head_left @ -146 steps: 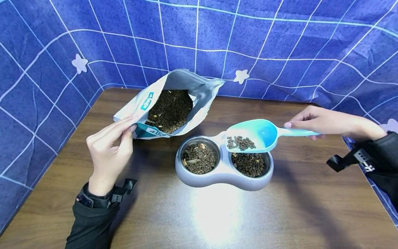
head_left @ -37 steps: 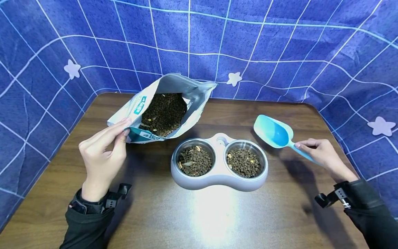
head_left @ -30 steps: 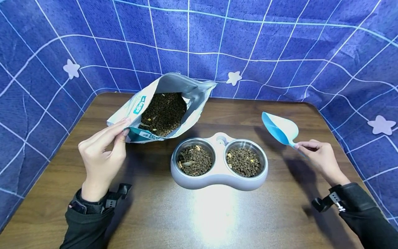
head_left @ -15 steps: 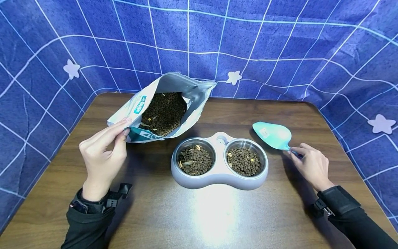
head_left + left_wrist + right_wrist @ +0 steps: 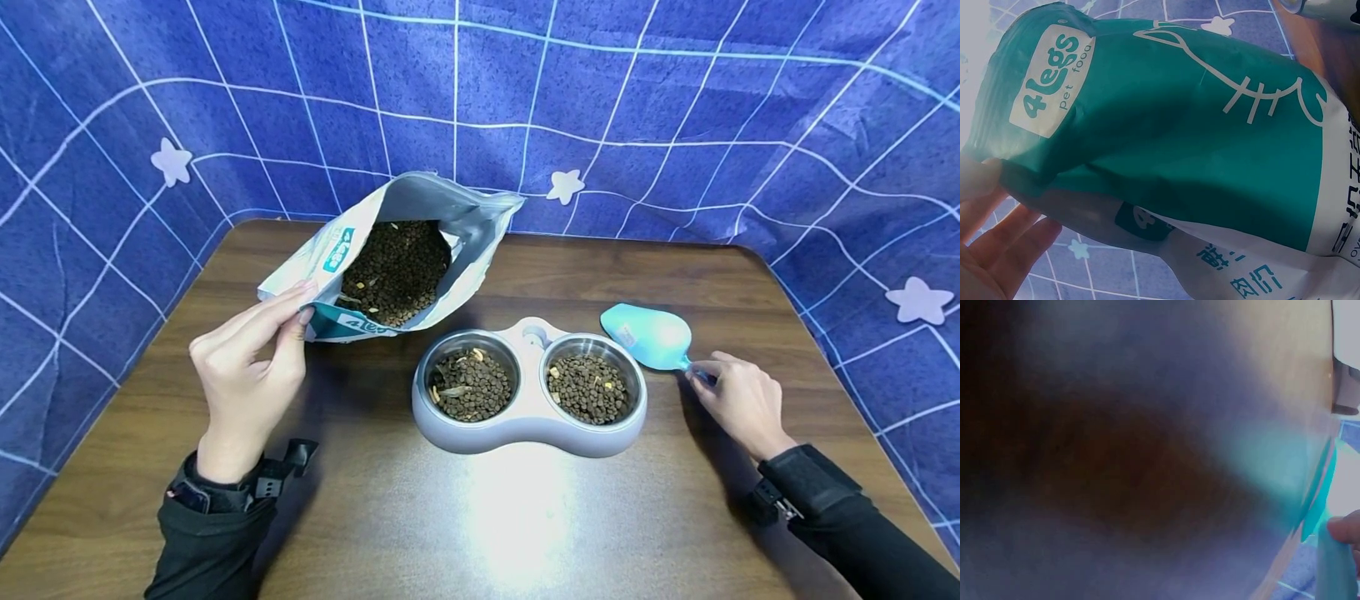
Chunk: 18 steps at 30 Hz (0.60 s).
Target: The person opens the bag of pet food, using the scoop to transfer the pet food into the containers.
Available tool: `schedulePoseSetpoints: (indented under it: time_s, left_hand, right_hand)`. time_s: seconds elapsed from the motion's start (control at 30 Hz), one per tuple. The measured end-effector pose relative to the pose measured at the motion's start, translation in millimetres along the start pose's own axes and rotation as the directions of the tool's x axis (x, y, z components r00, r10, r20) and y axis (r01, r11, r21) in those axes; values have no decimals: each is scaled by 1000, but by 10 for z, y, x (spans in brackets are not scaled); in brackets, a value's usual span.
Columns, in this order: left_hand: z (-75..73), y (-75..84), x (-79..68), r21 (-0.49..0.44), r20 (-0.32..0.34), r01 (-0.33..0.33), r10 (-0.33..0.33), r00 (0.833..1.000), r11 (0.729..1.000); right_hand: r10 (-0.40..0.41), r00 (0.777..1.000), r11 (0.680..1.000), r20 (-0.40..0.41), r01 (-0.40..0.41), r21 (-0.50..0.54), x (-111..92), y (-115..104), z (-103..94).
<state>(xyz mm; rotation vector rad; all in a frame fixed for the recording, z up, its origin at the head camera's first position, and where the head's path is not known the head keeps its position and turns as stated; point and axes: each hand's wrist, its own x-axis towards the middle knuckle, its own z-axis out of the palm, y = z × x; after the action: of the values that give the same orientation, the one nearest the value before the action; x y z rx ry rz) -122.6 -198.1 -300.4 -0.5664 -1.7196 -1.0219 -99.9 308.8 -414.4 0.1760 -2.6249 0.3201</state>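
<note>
My left hand (image 5: 255,362) pinches the near left edge of an open pet food bag (image 5: 315,267), white and green with a silver lining. Brown kibble (image 5: 397,271) shows inside it. In the left wrist view the bag's green face (image 5: 1197,144) reads "4legs pet food", and my left thumb and fingers grip its edge. At the right, my right hand (image 5: 746,400) holds a light blue scoop (image 5: 648,335) by its handle. The scoop lies hollow side down, close over the table. Only a thumb and part of the handle (image 5: 1335,565) show in the right wrist view.
A grey double pet bowl (image 5: 528,429) stands mid-table between bag and scoop. Kibble fills much of its left steel bowl (image 5: 476,385) and right steel bowl (image 5: 588,390). Behind the wooden table (image 5: 360,517) hangs a blue cloth (image 5: 480,83) with white lines and stars.
The scoop, earlier tilted over the right bowl with kibble in it, has moved right, turned over and come down to the table. My left hand keeps its hold on the bag.
</note>
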Motion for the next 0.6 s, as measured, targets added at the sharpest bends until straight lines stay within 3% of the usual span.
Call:
schedulePoseSetpoints:
  time_s: [0.13,0.3,0.6]
  left_hand:
    - [-7,2,1,4,4,2,-2,1000,1000]
    - [-14,7,1,11,13,5,-5,1000,1000]
    - [-20,3,1,7,21,-1,1,1000,1000]
  right_hand:
    - [51,993,998,104,-53,17,-1,-21,2]
    - [103,967,992,234,-116,46,14,-37,4]
    - [71,944,991,321,-104,88,54,-46,-58]
